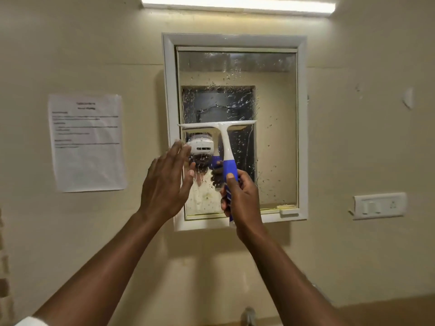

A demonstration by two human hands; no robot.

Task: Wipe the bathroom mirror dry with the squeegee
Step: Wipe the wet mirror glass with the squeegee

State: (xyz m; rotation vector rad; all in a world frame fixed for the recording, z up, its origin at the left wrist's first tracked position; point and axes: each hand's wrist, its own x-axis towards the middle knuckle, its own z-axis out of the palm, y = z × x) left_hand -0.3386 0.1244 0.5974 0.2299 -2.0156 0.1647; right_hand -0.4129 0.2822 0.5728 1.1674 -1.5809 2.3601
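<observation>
The white-and-blue plastic squeegee lies against the white-framed wall mirror, between the taped paper notice left and white switch plate right.

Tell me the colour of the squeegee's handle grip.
Blue, with a white neck and blade bar; the squeegee shows best in the head view.

I can't read the notice; its print is too blurred. The right hand covers the lower part of the squeegee handle, and I can't tell whether the blade touches the mirror. The left hand hides part of the frame's left edge. The tap is cut off at the bottom edge, the light at the top.
</observation>
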